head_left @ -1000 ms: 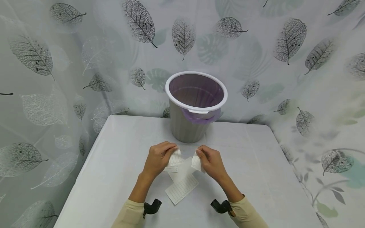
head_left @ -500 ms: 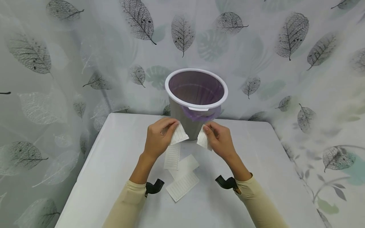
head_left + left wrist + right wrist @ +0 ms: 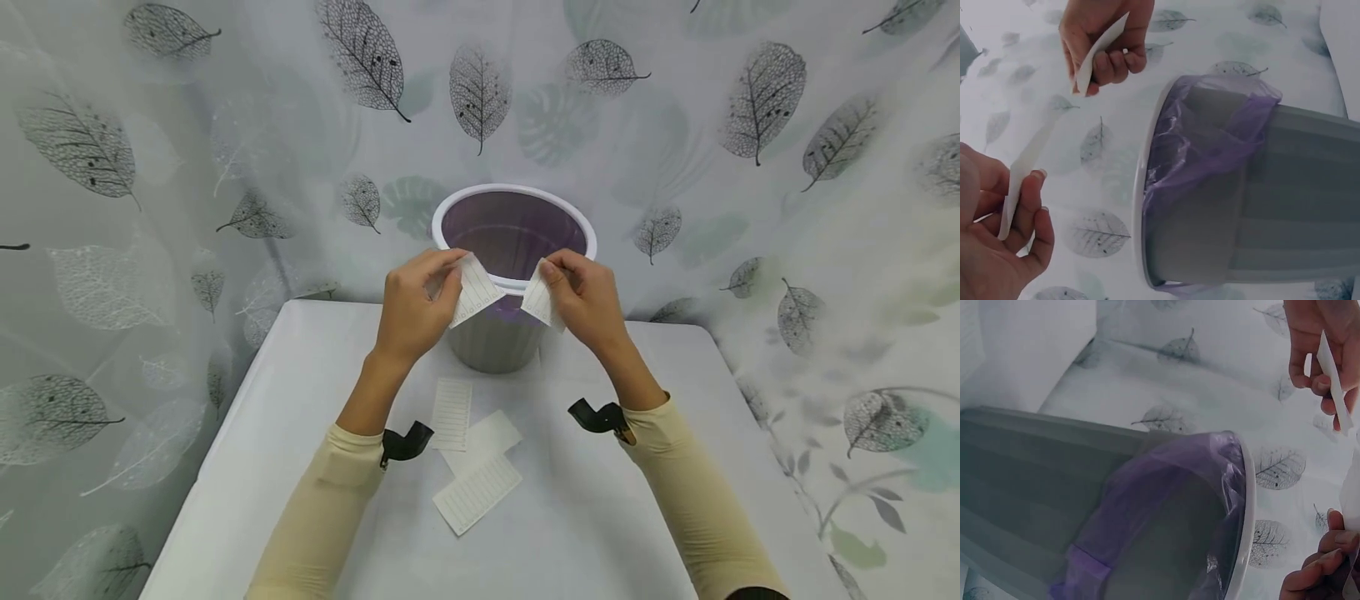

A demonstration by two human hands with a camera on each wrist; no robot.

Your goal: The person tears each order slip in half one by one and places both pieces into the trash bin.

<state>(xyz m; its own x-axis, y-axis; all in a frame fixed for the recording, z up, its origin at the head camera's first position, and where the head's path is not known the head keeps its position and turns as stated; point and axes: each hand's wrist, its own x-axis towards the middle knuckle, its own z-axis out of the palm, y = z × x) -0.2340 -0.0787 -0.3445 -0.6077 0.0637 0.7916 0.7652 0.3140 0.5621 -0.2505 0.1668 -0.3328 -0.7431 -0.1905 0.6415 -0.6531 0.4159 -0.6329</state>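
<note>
- Head view, nearest: beige sleeves (image 3: 322,508) on both forearms, with black wrist mounts (image 3: 405,442) at the cuffs.
- White table (image 3: 637,467) before me: a lined sheet (image 3: 476,496) lies nearest, set at an angle; beyond it a plain sheet (image 3: 493,435), touching it; to the left of that, a narrow lined sheet (image 3: 452,414). Overlap order at their edges hard to tell.
- My left hand (image 3: 416,308): fingers curled, thumb and fingers pinching a lined paper piece (image 3: 477,293).
- My right hand (image 3: 588,296): likewise curled, pinching a smaller paper piece (image 3: 538,298). The two pieces are apart, a gap between them.
- Both pieces are held up above rim level of the grey bin (image 3: 491,343), not touching it. Bin upright at the table's far side, white-rimmed, purple liner (image 3: 1216,137) folded outside.
- Farthest: leaf-print curtain (image 3: 675,108) behind the bin.
</note>
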